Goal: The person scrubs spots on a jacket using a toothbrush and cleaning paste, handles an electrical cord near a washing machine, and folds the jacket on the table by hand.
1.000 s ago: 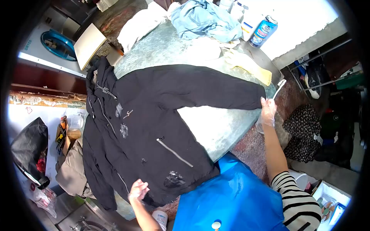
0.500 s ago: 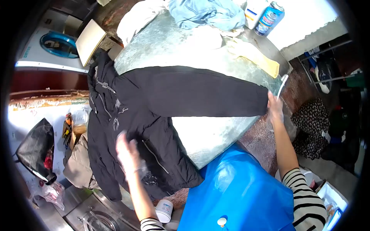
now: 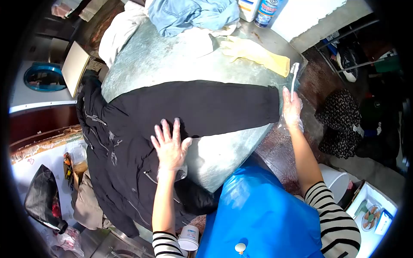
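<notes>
A black jacket [image 3: 142, 107] lies spread on a grey-green tabletop, its sleeve stretched out to the right. My left hand [image 3: 171, 150], in a clear plastic glove, rests with spread fingers on the jacket near where the sleeve meets the body. In my gloved right hand [image 3: 291, 112], just beyond the sleeve's cuff, a white toothbrush [image 3: 294, 79] stands upright with its bristle head up. Whether this hand touches the cuff I cannot tell. A yellow rubber glove [image 3: 258, 56] lies behind the cuff.
Light blue clothing [image 3: 193, 15] and white cloth [image 3: 122, 32] are heaped at the table's back. A blue spray can [image 3: 266, 12] stands behind. A white tub [image 3: 188, 238] is below the jacket, beside my blue apron [image 3: 266, 206]. On the left lies a black bottle [image 3: 43, 198].
My left hand has moved up and right across the jacket, its fingers now spread on it. My right hand has let go of the cuff and keeps the toothbrush. The view has shifted.
</notes>
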Available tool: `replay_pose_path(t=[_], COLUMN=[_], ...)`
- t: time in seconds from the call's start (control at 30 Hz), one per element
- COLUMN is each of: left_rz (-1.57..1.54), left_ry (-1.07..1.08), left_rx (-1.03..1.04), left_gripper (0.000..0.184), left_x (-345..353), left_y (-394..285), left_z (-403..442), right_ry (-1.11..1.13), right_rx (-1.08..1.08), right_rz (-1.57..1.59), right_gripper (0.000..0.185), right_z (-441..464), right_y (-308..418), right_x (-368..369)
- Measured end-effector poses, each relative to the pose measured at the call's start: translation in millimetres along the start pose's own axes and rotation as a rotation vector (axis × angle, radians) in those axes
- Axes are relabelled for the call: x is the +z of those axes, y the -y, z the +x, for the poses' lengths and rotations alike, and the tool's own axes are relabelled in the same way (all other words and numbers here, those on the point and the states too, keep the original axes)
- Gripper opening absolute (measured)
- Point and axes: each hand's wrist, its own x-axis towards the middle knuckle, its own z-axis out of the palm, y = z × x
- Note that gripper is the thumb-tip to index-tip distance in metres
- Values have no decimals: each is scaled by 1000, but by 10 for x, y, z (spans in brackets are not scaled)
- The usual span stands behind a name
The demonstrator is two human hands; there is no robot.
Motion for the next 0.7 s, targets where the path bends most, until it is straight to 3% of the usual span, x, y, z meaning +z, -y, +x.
replay_pose_path(t=[0.13, 0.23, 0.3, 0.43, 0.7], left_rz=[-136, -141, -148, -182, -218], left_ry=[-201, -256, -256, -246, -137], left_rx=[164, 234, 229, 209, 156], left_gripper=[81, 86, 90, 99, 118], left_x=[50, 169, 226, 291, 427], left_y=[-727, -1276, -1503, -1660, -1687], left_z=[284, 583, 708, 780, 869], right_ry=[368, 599, 557, 672, 506], right_rx=[-32, -106, -360, -396, -394], right_rz=[-41, -102, -14, -343, -328], right_gripper=[28, 49, 54, 49, 37], right_z=[-343, -545, -591, -594, -537], right_y=[213, 374, 258, 354, 335], right_x=[-208, -273, -169, -206, -50])
